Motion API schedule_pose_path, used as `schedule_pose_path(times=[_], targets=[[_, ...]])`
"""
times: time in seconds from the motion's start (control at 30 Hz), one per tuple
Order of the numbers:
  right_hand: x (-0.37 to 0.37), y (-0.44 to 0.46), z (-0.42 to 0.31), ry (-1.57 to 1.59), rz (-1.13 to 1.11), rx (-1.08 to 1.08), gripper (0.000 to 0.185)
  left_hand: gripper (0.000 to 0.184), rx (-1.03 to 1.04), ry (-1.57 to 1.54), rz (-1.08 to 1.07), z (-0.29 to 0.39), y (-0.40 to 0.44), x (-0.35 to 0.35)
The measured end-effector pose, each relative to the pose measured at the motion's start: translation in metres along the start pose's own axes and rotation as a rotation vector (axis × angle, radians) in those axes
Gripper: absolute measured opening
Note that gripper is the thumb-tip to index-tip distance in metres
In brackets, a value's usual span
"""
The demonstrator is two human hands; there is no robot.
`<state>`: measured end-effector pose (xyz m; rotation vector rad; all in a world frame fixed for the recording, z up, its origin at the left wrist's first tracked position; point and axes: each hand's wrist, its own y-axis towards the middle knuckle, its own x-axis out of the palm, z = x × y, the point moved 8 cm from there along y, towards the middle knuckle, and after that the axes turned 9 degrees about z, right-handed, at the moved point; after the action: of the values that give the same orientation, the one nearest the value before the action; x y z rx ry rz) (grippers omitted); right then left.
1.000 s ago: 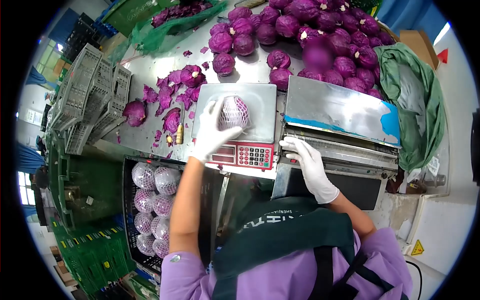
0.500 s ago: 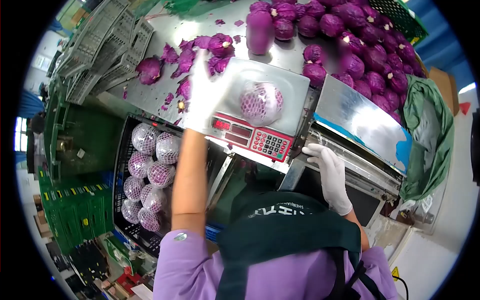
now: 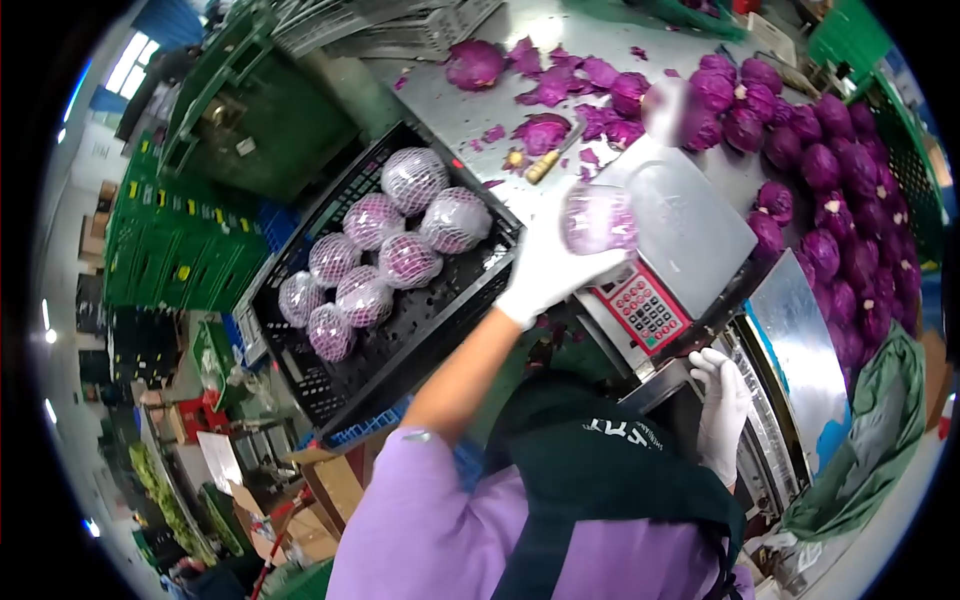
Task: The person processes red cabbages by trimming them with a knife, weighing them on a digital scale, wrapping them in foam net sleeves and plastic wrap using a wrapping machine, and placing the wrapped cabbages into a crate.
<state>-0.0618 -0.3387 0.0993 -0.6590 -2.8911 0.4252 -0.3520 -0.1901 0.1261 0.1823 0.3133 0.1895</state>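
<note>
Across the metal bench: loose purple leaves, whole cabbages heaped at the far right.
Crate: black, netted heads resting inside, touching in places.
Scale: flat plate, red keypad, between crate and heap.
Left hand: gloved, curved around one head, thumb along its near side; far fingers blurred, I can't place them.
Right hand: gloved, beside the scale, fingers close together, half curled; I see nothing in it.
Cabbage: netted, at the plate's crate-side edge; contact unclear. I judge it dense, firm, fairly heavy; outer leaves bruise, wrap may slip. I'd cup it low around its widest part.
Knife: among leaves.
</note>
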Motion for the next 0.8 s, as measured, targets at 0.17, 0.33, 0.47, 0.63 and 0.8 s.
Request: schedule_pose_path(times=[0.17, 0.33, 0.47, 0.63, 0.8], targets=[[0.022, -0.001, 0.012, -0.006, -0.064, 0.06, 0.031, 0.094, 0.0, 0.592, 0.409, -0.013, -0.072, -0.19], [0.05, -0.005, 0.02, -0.021, -0.143, 0.085, 0.031, 0.095, -0.533, 0.957, 0.529, -0.096, -0.183, -0.335], [0.073, -0.012, 0.025, -0.019, -0.224, 0.147, 0.031, 0.089, -0.777, 0.289, 0.695, -0.182, -0.235, -0.391], [0.081, -0.01, 0.027, -0.057, -0.26, 0.103, 0.031, 0.099, -0.719, 0.889, 0.236, -0.224, -0.244, -0.351], [0.084, -0.013, 0.023, -0.154, -0.286, 0.063, 0.032, 0.073, -0.598, 0.623, 0.041, -0.299, -0.24, -0.381]])
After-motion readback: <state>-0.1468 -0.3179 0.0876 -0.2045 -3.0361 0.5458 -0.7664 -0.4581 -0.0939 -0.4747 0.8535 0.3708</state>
